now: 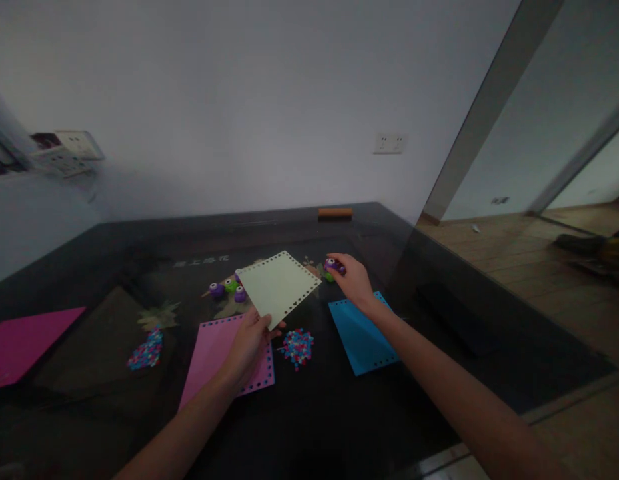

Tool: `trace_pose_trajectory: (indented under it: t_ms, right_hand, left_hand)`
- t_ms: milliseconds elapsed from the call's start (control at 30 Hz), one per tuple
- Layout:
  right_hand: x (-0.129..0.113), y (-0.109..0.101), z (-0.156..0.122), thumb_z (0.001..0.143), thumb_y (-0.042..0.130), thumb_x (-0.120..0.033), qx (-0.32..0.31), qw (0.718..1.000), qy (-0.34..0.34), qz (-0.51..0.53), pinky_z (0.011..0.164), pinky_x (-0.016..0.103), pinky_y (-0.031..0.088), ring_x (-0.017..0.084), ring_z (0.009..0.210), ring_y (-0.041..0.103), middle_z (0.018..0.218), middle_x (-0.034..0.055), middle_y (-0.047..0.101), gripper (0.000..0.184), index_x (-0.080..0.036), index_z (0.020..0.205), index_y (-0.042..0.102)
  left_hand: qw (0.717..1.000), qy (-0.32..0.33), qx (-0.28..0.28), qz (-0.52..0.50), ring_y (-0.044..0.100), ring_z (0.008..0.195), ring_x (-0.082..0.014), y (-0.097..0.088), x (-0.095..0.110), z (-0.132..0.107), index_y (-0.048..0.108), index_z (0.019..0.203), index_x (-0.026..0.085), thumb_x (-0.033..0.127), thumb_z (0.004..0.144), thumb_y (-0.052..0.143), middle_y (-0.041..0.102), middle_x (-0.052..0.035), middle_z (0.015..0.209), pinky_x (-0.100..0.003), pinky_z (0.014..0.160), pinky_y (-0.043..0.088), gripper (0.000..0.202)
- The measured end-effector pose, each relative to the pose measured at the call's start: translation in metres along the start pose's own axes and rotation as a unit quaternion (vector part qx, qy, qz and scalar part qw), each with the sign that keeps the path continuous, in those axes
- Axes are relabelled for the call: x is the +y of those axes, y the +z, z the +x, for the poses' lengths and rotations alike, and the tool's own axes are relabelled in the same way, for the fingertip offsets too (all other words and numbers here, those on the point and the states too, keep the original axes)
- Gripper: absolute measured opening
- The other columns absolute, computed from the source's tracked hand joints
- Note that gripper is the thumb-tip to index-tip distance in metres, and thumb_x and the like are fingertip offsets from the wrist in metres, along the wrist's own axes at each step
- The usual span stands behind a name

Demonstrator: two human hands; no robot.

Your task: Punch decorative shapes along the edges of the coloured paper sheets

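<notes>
My left hand [254,337] pinches the near corner of a pale yellow-green sheet [279,283], lifted above the table and punched with small holes along its edges. Between the fingers of my right hand [354,277] is a small purple craft punch [334,265] with a white round top. Just under it shows a green punch [329,275], and whether my fingers touch that one I cannot tell. Below my left hand lies a pink sheet [214,350] with holes along its edges. A blue sheet [362,337], also punched, lies beneath my right forearm.
Left of the pale sheet stand purple punches [216,290] and a green punch [231,285]. Coloured paper bits form one pile [298,347] mid-table and another [146,350] further left. A magenta sheet [29,343] lies far left, an orange-brown roll [335,213] by the wall.
</notes>
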State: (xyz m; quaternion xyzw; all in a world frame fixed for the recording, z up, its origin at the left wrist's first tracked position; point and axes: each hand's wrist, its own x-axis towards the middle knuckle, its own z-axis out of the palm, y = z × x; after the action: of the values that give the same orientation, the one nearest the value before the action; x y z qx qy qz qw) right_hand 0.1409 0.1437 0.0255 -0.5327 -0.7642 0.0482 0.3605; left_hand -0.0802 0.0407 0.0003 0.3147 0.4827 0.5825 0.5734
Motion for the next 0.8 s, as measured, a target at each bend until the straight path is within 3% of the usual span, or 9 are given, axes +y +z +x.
trace_pose_trajectory:
  t_ms: [167, 300, 500, 800]
  right_hand:
    - [0.004, 0.033, 0.024, 0.086, 0.054, -0.020, -0.055, 0.993, -0.018, -0.101, 0.083, 0.034, 0.040, 0.024, 0.098, 0.057, 0.101, 0.0102, 0.068, 0.021, -0.019, 0.105, 0.064]
    - [0.004, 0.049, 0.032, 0.087, 0.054, -0.029, -0.083, 0.982, -0.035, -0.167, 0.087, 0.038, 0.036, 0.028, 0.104, 0.052, 0.100, 0.0140, 0.067, 0.022, -0.016, 0.101, 0.063]
    - [0.010, 0.054, 0.033, 0.087, 0.052, -0.037, -0.086, 0.971, -0.050, -0.218, 0.092, 0.039, 0.033, 0.029, 0.111, 0.046, 0.113, 0.0161, 0.061, 0.030, -0.014, 0.103, 0.062]
    - [0.023, 0.053, 0.028, 0.088, 0.054, -0.034, -0.085, 0.971, -0.052, -0.216, 0.094, 0.040, 0.033, 0.028, 0.104, 0.052, 0.108, 0.0147, 0.062, 0.026, -0.014, 0.103, 0.061]
  left_hand:
    - [1.000, 0.017, -0.001, 0.019, 0.059, 0.055, -0.0111, 0.002, 0.001, -0.002, 0.058, 0.091, 0.014, 0.016, 0.066, 0.061, 0.066, -0.0023, 0.080, -0.022, 0.050, 0.046, 0.026]
    - [0.999, 0.024, -0.009, 0.022, 0.058, 0.055, -0.0119, -0.001, -0.002, -0.001, 0.057, 0.101, 0.014, 0.019, 0.065, 0.062, 0.065, -0.0022, 0.081, -0.023, 0.050, 0.044, 0.036]
    - [0.999, 0.029, -0.026, 0.029, 0.058, 0.056, -0.0128, -0.003, -0.005, 0.002, 0.057, 0.109, 0.015, 0.020, 0.067, 0.062, 0.066, -0.0022, 0.081, -0.024, 0.051, 0.044, 0.043]
    - [0.999, 0.020, -0.034, 0.028, 0.057, 0.056, -0.0126, -0.004, -0.010, 0.002, 0.056, 0.111, 0.015, 0.020, 0.068, 0.062, 0.066, -0.0031, 0.084, -0.023, 0.050, 0.043, 0.044]
